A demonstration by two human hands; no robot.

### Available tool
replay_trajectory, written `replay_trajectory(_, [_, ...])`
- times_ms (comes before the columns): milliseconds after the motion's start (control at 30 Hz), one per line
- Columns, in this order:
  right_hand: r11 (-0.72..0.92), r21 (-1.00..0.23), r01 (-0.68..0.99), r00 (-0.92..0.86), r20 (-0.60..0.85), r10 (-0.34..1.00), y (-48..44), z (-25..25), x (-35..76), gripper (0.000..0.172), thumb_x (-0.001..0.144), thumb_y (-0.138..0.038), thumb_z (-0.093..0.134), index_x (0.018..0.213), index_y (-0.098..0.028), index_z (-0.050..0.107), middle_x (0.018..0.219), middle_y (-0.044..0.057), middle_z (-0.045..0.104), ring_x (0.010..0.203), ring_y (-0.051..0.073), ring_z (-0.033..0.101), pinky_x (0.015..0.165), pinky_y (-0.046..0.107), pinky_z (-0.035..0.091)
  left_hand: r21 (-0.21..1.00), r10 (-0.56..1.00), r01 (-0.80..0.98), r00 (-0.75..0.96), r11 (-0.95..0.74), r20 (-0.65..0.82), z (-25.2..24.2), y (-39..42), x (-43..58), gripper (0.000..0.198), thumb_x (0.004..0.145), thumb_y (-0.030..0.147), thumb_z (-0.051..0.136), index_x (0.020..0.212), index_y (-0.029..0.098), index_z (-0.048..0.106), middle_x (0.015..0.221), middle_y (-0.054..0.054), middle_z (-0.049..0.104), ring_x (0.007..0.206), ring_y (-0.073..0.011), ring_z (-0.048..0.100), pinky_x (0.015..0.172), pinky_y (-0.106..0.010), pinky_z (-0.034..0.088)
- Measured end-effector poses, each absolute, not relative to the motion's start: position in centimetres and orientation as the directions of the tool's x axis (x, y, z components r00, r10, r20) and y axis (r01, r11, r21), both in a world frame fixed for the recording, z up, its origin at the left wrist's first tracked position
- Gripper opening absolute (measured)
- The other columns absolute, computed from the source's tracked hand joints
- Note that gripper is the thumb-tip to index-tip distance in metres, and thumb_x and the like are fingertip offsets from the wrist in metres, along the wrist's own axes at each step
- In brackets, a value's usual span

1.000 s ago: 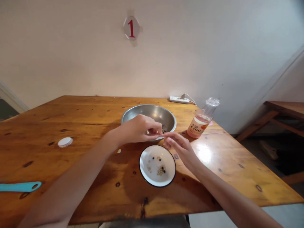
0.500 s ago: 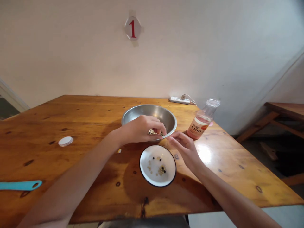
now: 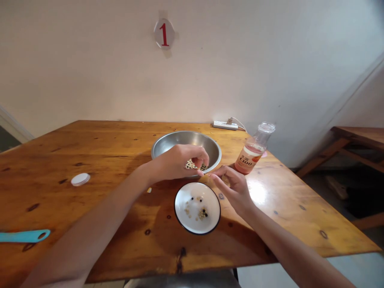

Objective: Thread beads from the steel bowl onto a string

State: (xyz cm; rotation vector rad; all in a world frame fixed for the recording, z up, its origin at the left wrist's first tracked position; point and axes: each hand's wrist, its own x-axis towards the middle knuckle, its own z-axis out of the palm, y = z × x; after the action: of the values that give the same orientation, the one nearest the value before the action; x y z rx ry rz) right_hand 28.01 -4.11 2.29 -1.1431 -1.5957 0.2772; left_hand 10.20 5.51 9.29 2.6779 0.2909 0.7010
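My left hand [image 3: 184,160] reaches over the near rim of a steel bowl [image 3: 168,140], thumb and forefinger pinched together. Small cream and black beads or beans [image 3: 191,164] show in the bowl beneath its fingers. Just to the right, my right hand [image 3: 234,186] is pinched too, its fingertips almost meeting the left ones. Something thin and pale seems to run between the two pinches, too small to name. Below both hands, a white dish [image 3: 187,222] with a dark rim holds several scattered cream and black pieces [image 3: 202,215] of the same sort.
A glass bottle [image 3: 247,158] of pink drink stands right of the bowl. Behind it lies a white power strip [image 3: 225,125] with a cable. On the left are a white lid [image 3: 80,179] and a turquoise handle [image 3: 25,236]. A small pale scrap [image 3: 149,190] lies near my left forearm.
My left fingertips have lowered slightly past the bowl's rim toward my right fingertips, both still pinched. The whole view has shifted a little; the dish and bowl stay in place.
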Motion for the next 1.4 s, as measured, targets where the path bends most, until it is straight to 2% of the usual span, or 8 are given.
replay_trajectory(167, [0.513, -0.686, 0.516, 0.064, 0.628, 0.776, -4.02, 1.96, 28.12, 0.017, 0.085, -0.027, 0.057, 0.071, -0.018, 0.059, 0.064, 0.001, 0.061, 0.059, 0.013, 0.052, 0.056, 0.024, 0.042, 0.438, 0.285, 0.083, 0.862, -0.895, 0.419, 9.41, 5.23, 10.26, 0.011, 0.076, 0.015, 0.065, 0.078, 0.016, 0.055, 0.075, 0.003, 0.059, 0.069, -0.0081, 0.054, 0.061, -0.017, 0.041])
replay_trajectory(433, [0.510, -0.697, 0.504, 0.068, 0.621, 0.781, -3.91, 1.86, 28.16, 0.017, 0.085, -0.027, 0.058, 0.071, -0.018, 0.059, 0.065, 0.001, 0.062, 0.061, 0.013, 0.054, 0.057, 0.024, 0.043, 0.410, 0.290, 0.107, 0.862, -0.906, 0.416, 9.24, 5.48, 10.24, 0.008, 0.078, 0.021, 0.062, 0.077, 0.016, 0.056, 0.079, 0.001, 0.061, 0.073, -0.0102, 0.056, 0.067, -0.021, 0.042])
replay_trajectory(633, [0.518, -0.701, 0.490, 0.077, 0.627, 0.775, -3.92, 1.86, 28.11, 0.016, 0.084, -0.026, 0.059, 0.071, -0.018, 0.060, 0.065, 0.000, 0.062, 0.060, 0.013, 0.053, 0.057, 0.024, 0.042, 0.422, 0.295, 0.109, 0.864, -0.900, 0.407, 9.16, 5.34, 10.20, 0.004, 0.078, 0.015, 0.059, 0.080, 0.017, 0.056, 0.079, 0.002, 0.061, 0.073, -0.0098, 0.056, 0.062, -0.019, 0.041])
replay_trajectory(767, [0.510, -0.717, 0.475, 0.077, 0.611, 0.788, -3.87, 1.67, 28.20, 0.015, 0.085, -0.027, 0.058, 0.072, -0.018, 0.060, 0.067, 0.001, 0.062, 0.062, 0.013, 0.054, 0.058, 0.024, 0.042, 0.414, 0.274, 0.084, 0.863, -0.906, 0.424, 9.20, 5.27, 10.23, 0.006, 0.078, 0.012, 0.057, 0.081, 0.017, 0.056, 0.080, 0.002, 0.062, 0.075, -0.0097, 0.057, 0.065, -0.019, 0.042])
replay_trajectory(1100, [0.506, -0.726, 0.465, 0.099, 0.611, 0.786, -3.82, 1.39, 28.24, 0.014, 0.085, -0.026, 0.060, 0.073, -0.019, 0.060, 0.066, 0.000, 0.061, 0.060, 0.012, 0.051, 0.057, 0.023, 0.040, 0.444, 0.319, 0.115, 0.851, -0.888, 0.417, 9.20, 5.16, 10.27, 0.007, 0.078, 0.015, 0.059, 0.082, 0.018, 0.054, 0.081, 0.003, 0.061, 0.075, -0.0094, 0.057, 0.067, -0.020, 0.043])
replay_trajectory(1400, [0.501, -0.728, 0.468, 0.087, 0.602, 0.794, -3.82, 1.53, 28.25, 0.014, 0.085, -0.026, 0.058, 0.074, -0.019, 0.062, 0.068, 0.002, 0.063, 0.063, 0.014, 0.055, 0.059, 0.025, 0.042, 0.424, 0.293, 0.103, 0.863, -0.900, 0.412, 9.21, 5.23, 10.37, 0.007, 0.077, 0.012, 0.060, 0.077, 0.016, 0.054, 0.075, 0.002, 0.058, 0.070, -0.0091, 0.053, 0.061, -0.019, 0.040])
